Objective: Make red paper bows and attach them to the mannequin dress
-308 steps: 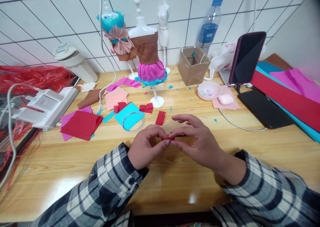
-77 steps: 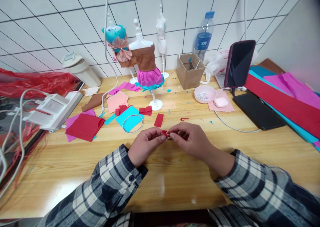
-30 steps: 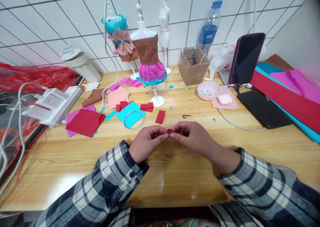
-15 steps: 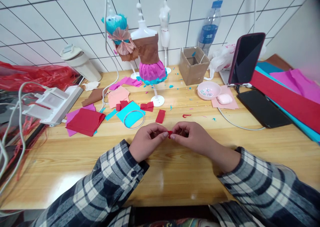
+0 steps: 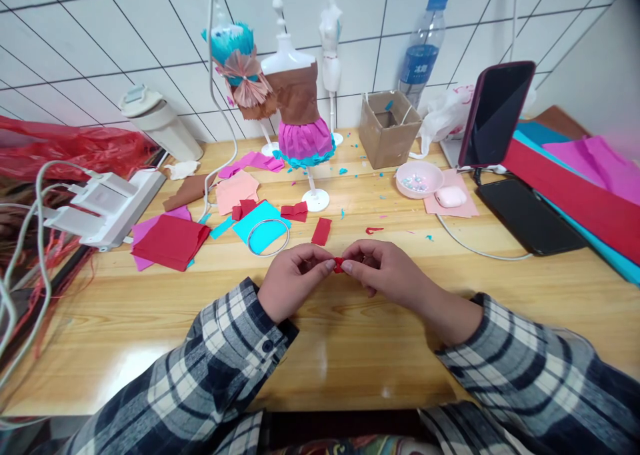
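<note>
You face a wooden table (image 5: 380,368), its far edge against the tiled wall. A long red sheet (image 5: 575,205) slants toward its right edge. Near the far edge, you have a dress form (image 5: 295,98) in a brown top and magenta skirt, with a cardboard box (image 5: 387,135) to its right. Your left hand (image 5: 297,275) and right hand (image 5: 393,275) meet over the middle of the surface, each closed to a thumb-and-finger pinch. Dark red squares (image 5: 170,241) lie toward the left edge; a pink bowl (image 5: 416,193) stands nearer the right. Just beyond your fingers, toward the far edge, lie a red rectangle (image 5: 321,231) and a thin red scrap (image 5: 374,230). Between your fingertips is a small red piece (image 5: 339,265), gripped from both sides and partly covered.
</note>
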A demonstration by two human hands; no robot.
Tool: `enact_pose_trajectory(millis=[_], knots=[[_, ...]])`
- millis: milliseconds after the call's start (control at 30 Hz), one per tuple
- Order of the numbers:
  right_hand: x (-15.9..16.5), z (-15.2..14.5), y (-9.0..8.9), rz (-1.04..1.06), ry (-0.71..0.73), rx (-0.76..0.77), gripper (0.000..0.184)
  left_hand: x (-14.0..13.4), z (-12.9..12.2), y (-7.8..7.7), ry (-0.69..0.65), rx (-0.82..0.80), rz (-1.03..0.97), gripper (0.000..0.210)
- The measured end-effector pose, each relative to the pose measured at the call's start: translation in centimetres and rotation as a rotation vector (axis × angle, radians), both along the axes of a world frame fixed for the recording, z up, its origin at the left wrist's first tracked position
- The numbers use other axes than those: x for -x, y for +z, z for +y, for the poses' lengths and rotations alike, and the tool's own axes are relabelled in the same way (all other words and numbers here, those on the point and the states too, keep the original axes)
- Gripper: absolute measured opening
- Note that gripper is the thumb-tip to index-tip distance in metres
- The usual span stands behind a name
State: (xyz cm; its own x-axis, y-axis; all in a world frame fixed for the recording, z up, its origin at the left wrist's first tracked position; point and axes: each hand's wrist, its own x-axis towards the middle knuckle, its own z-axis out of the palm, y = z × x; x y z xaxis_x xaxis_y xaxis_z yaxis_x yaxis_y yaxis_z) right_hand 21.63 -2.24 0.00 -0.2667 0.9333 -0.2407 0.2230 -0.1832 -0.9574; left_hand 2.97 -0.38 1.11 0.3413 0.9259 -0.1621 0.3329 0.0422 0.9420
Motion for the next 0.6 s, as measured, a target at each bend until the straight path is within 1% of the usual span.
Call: enact_pose_trajectory(millis=[133, 233, 367, 467, 600], knots=[[-0.01, 0.02, -0.11, -0.057, 0.020, -0.008, 0.020, 0.06, 0.05, -0.14, 0.008, -0.013, 0.007, 0.018], [-0.03, 0.07, -0.04, -0.062, 0.022, -0.004, 0.018, 0.10, 0.05, -0.14, 0.001, -0.011, 0.002, 0.020], [0.03, 0.05, 0.17, -0.063, 0.020, -0.015, 0.017, -0.01, -0.01, 0.19, -0.025, 0.035, -0.058, 0.027], [0.13, -0.05, 0.16, -0.108, 0.020, -0.063, 0.016, -0.11, -0.07, 0.35, -0.047, 0.061, -0.078, 0.024], [0.19, -0.20, 0.07, -0.161, 0.025, -0.165, 0.012, -0.12, -0.12, 0.11, 0.007, 0.092, -0.115, 0.020]])
